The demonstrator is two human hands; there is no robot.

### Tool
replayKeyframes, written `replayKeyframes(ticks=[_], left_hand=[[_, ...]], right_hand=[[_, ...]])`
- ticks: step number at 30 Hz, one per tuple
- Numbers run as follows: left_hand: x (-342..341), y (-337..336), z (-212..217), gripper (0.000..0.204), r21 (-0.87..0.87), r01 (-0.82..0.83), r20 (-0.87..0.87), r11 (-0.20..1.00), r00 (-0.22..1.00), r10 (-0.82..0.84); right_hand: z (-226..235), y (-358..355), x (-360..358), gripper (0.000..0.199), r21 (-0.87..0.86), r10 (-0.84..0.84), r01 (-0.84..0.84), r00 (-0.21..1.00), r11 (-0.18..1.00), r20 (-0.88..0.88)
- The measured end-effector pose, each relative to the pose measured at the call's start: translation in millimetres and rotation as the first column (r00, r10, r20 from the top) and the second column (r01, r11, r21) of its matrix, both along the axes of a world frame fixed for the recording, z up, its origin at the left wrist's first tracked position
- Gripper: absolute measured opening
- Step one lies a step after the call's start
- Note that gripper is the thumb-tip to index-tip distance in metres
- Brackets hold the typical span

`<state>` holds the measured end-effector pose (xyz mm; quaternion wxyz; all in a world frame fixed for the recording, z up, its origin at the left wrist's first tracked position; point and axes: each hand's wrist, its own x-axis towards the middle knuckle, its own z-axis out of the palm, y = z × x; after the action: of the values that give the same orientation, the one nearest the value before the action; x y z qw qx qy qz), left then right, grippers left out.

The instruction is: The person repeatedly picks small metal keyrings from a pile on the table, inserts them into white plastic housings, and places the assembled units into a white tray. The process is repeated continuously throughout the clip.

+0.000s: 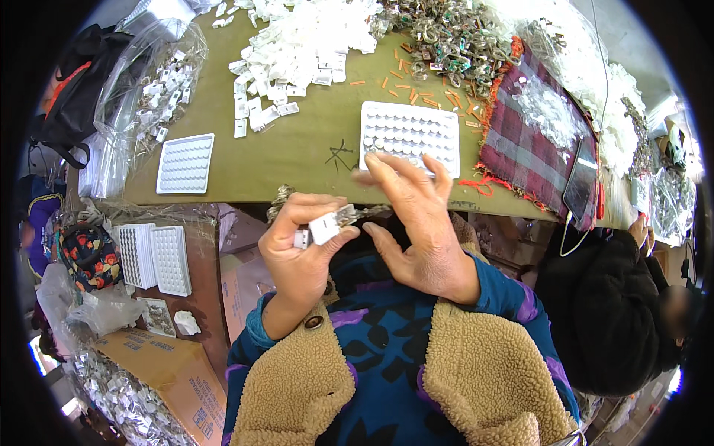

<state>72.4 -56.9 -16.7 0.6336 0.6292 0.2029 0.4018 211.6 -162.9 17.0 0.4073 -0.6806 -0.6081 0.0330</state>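
My left hand (299, 249) is closed around a small white plastic housing (324, 228), held between thumb and fingers just off the table's near edge. A greyish metallic or clear part (346, 215) sticks out of the housing's end, too small to make out fully. Another small white piece (301, 238) shows in the same grip. My right hand (425, 227) is open beside it, thumb and fingers spread and fingertips slightly blurred. Beyond those fingertips lies a white tray (410, 121) with rows of small round pieces. A tangle of thin greyish strands (280, 199) shows behind my left hand.
White housings (297, 44) are heaped at the back, with coiled cables (454, 37) and orange strips (413, 94) to their right. A checked cloth (532, 141) bears clear bits and a phone (581, 177). A white tray (185, 165) lies left. Another person (610, 305) sits at right.
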Motion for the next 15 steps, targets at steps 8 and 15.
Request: replayKeyframes(ticks=[8, 15], left_hand=[[-4.5, -8.8, 5.3, 0.022, -0.349, 0.183, 0.189, 0.919, 0.974, -0.122], [-3.4, -7.5, 1.9, 0.023, -0.356, 0.192, 0.222, 0.914, 0.968, -0.117]], right_hand=[[-2.3, -9.7, -10.5, 0.039, 0.037, 0.094, -0.087, 0.902, 0.996, -0.422], [-2.9, -8.9, -9.9, 0.017, 0.024, 0.013, -0.002, 0.879, 1.0, -0.477]])
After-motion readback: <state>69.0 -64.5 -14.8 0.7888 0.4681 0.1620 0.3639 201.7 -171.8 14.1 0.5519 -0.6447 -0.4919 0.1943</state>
